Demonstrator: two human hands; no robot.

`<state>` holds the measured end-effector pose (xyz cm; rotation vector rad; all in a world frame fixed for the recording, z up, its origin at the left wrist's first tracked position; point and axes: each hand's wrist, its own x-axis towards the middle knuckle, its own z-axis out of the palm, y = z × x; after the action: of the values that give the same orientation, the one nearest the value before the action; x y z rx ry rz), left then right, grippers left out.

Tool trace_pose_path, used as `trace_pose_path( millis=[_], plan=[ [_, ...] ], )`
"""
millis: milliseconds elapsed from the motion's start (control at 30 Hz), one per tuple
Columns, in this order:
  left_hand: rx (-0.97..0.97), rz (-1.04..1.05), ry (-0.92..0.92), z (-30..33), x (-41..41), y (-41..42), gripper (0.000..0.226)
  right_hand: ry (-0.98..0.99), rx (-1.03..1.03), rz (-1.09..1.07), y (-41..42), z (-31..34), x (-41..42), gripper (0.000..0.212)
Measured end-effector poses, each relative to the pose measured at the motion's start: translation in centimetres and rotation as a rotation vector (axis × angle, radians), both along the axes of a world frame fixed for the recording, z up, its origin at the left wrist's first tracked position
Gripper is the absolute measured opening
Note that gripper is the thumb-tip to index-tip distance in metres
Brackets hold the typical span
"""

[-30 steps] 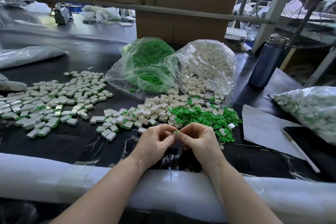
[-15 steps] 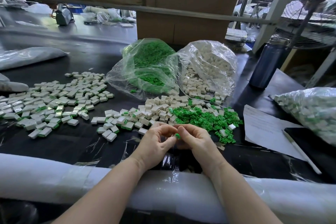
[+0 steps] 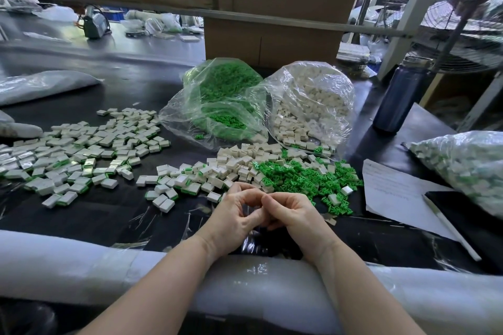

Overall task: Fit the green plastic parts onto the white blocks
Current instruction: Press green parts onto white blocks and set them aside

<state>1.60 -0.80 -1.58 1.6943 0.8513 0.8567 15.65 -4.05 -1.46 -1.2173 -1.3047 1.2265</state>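
Head view: both hands pressed together, seemingly mid-fit.
Left hand (image 3: 234,219) and right hand (image 3: 296,216) pinch fingertip to fingertip; contents hidden, cannot tell. Next: add it to the finished blocks (image 3: 81,155).

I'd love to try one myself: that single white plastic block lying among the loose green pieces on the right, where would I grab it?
Probably pinch the white plastic block by two opposite side edges, coming straight down from above. It lies flat on the loose green plastic parts, broad face up, so the sides look like the only faces fingertips can close on.
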Motion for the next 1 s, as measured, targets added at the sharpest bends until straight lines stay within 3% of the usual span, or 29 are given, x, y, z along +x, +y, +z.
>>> trace_pose_path(
  millis=[400, 1000],
  plan=[
    [0.122, -0.008, 0.105, -0.16, 0.07, 0.04, 0.025, 0.116, -0.027, -0.046, 0.03, -0.18, 0.11, 0.015],
    [0.096, -0.055, 0.102, -0.03, 0.16, -0.12, 0.019, 0.133, -0.063, -0.055, 0.09, -0.31, 0.22, 0.012]
  ],
)
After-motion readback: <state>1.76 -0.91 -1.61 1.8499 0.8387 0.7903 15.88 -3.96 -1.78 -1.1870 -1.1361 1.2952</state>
